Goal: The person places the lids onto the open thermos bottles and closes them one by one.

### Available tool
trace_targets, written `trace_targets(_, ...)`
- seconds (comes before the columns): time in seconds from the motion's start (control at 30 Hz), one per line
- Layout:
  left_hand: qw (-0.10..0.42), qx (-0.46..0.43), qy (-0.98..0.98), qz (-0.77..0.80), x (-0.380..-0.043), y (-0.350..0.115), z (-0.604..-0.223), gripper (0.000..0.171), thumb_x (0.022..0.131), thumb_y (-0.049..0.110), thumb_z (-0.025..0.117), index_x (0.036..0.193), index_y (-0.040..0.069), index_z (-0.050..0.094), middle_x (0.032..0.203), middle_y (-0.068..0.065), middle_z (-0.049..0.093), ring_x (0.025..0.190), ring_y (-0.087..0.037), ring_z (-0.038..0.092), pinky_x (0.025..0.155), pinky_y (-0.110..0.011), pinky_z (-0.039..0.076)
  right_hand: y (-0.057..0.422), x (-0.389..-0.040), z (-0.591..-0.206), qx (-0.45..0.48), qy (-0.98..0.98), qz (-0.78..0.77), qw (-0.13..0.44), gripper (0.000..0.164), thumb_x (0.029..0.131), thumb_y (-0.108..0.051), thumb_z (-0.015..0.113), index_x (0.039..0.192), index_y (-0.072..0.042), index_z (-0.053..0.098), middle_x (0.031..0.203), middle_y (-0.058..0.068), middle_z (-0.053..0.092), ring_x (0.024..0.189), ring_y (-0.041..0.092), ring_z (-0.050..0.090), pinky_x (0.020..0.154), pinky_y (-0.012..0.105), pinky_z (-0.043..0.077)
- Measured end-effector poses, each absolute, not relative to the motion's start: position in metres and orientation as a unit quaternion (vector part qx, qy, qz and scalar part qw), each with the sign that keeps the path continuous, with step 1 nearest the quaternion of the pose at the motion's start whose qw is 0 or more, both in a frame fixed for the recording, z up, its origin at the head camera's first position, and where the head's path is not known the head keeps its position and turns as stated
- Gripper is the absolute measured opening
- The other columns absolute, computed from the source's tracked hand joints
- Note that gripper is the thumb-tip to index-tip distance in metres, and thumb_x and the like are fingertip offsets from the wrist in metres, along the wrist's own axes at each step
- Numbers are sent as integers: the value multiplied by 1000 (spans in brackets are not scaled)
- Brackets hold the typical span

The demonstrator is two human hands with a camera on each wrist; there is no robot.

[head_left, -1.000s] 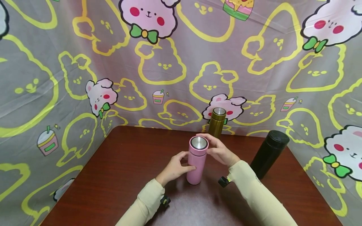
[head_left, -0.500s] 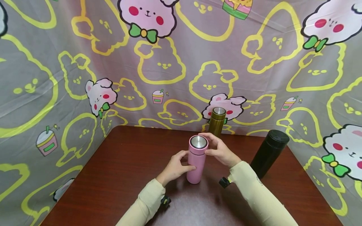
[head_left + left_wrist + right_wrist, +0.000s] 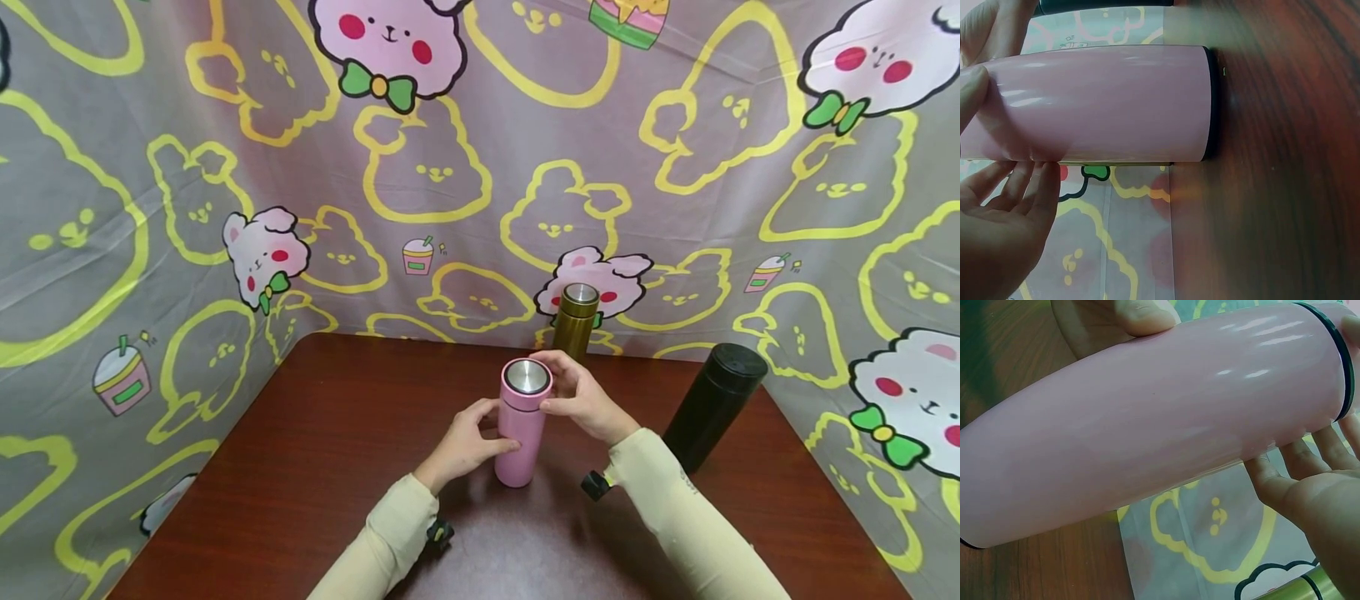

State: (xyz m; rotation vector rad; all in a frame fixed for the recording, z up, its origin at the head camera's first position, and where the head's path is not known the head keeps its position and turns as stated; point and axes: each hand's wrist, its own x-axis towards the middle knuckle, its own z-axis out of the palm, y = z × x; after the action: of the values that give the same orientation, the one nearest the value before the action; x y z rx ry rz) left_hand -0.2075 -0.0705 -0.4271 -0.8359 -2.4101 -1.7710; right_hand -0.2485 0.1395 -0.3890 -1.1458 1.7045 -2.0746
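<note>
A pink thermos with a steel-topped lid stands upright on the table, a dark seam below the lid. My left hand grips its body from the left, thumb across the front and fingers round the far side. From the right, my right hand holds the thermos at the lid, its thumb near the seam and its fingers behind. In the left wrist view the smooth pink body lies between left thumb and fingers. The right wrist view shows my right fingers along the thermos near its dark ring.
Behind the right hand stands a gold thermos, its lower part hidden. A taller black thermos is at the right, beside my right forearm. The dark wood table ends at a patterned cloth hung around it.
My right thumb has slid slightly left across the front of the lid, while its fingers behind have shifted a little right. The left hand keeps its grip on the thermos.
</note>
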Motion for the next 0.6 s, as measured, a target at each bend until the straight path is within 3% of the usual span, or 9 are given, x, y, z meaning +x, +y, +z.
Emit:
trace_targets(0.13, 15, -269, -772, -575, -207, -70, -427, 50, 70, 14, 75, 113, 3, 53, 106, -10, 54, 98, -27, 53, 83, -47, 41, 139, -248, -389, -388, 573, -713, 111, 58, 76, 6, 62, 125, 2, 33, 118, 17, 44, 104, 26, 47, 82, 37, 43)
trace_targets(0.6, 21, -266, -787, -556, -206, -71, -426, 50, 71, 17, 74, 115, 5, 53, 106, -6, 55, 98, -22, 53, 82, -31, 43, 139, -250, -390, -393, 566, -714, 125, 63, 75, 2, 64, 128, 0, 30, 120, 16, 42, 105, 26, 47, 82, 37, 43)
